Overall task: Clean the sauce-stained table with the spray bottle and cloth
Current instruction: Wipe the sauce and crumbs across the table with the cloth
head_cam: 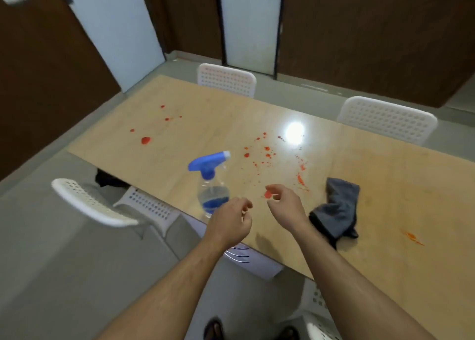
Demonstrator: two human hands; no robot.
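A clear spray bottle (212, 182) with a blue trigger head stands near the table's near edge. Just to its right and in front, my left hand (231, 221) hovers with loosely curled fingers, holding nothing. My right hand (284, 201) hangs over the table with relaxed, curled fingers, also empty. A crumpled grey cloth (336, 208) lies on the table right of my right hand. Red sauce spatters mark the wooden table (385, 185): a cluster in the middle (264, 154), blobs at the far left (145, 140) and a smear at the right (412, 237).
White perforated chairs stand around the table: two on the far side (227, 78) (388, 118), one at the near left (95, 203). A lamp's glare (295, 132) shines on the tabletop. Doors and brown walls lie behind.
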